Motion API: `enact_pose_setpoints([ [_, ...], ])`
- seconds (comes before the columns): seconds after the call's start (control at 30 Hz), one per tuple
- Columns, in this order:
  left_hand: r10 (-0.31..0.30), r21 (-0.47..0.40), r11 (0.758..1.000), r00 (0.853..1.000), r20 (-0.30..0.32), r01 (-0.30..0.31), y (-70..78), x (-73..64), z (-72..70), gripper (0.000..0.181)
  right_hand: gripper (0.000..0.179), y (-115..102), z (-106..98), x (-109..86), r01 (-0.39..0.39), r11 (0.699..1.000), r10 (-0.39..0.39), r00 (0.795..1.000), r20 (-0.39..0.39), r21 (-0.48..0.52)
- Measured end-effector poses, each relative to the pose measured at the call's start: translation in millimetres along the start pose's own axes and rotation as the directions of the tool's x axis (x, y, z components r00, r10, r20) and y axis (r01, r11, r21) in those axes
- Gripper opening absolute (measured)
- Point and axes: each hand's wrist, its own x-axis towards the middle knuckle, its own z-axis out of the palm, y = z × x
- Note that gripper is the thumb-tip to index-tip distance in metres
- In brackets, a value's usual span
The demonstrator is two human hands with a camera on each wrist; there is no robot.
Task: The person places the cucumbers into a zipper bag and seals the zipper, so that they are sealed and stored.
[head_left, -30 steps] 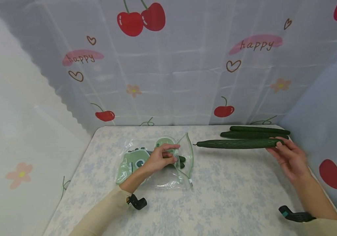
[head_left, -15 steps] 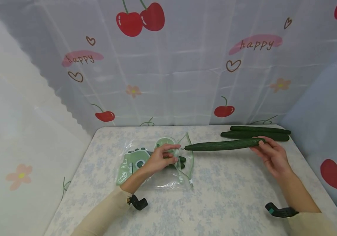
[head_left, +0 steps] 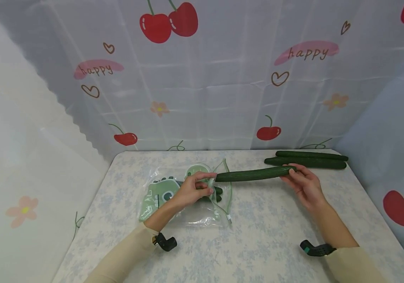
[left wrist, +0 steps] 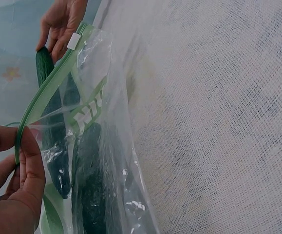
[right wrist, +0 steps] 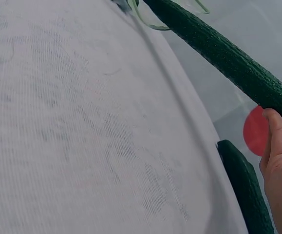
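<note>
A long dark-green cucumber (head_left: 251, 175) is held near its right end by my right hand (head_left: 304, 186), thumb on the near side. Its left tip reaches into the mouth of a clear zip bag (head_left: 202, 218) with a green edge and a printed green cartoon. My left hand (head_left: 192, 190) pinches the bag's rim between thumb and fingers, as the left wrist view shows close up. A white slider (left wrist: 74, 41) sits on the green zip strip. Inside the bag lie other cucumbers (left wrist: 89, 175), their ends showing at the mouth below the held one.
Two more cucumbers (head_left: 308, 162) lie side by side at the back right of the table (head_left: 258, 243), which has a pale blue-patterned cloth. Curtains (head_left: 205, 78) printed with cherries and hearts stand behind and at both sides.
My right hand has moved left with the cucumber, bringing its tip from outside the bag into the mouth. My left hand keeps its place on the rim.
</note>
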Motion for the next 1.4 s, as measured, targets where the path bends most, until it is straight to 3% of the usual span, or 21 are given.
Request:
enact_pose_setpoints([
  [0.4, -0.002, 0.011, 1.0, 1.0, -0.012, 0.002, 4.0, -1.4, -0.4, 0.055, 0.028, 11.7, 8.3, 6.0, -0.013, 1.0, 0.013, 0.997, -0.071, 0.011],
  [0.77, 0.021, 0.026, 0.999, 1.0, -0.017, -0.021, 6.5, 1.2, 2.1, 0.054, 0.026, 17.1, 10.6, 6.0, -0.031, 0.998, 0.026, 0.995, -0.097, -0.051],
  [1.4, 0.058, -0.004, 0.998, 0.998, -0.006, -0.058, 3.6, -1.7, -1.6, 0.055, 0.021, 68.6, 42.7, 29.9, -0.104, 0.992, 0.088, 0.98, -0.18, -0.077],
])
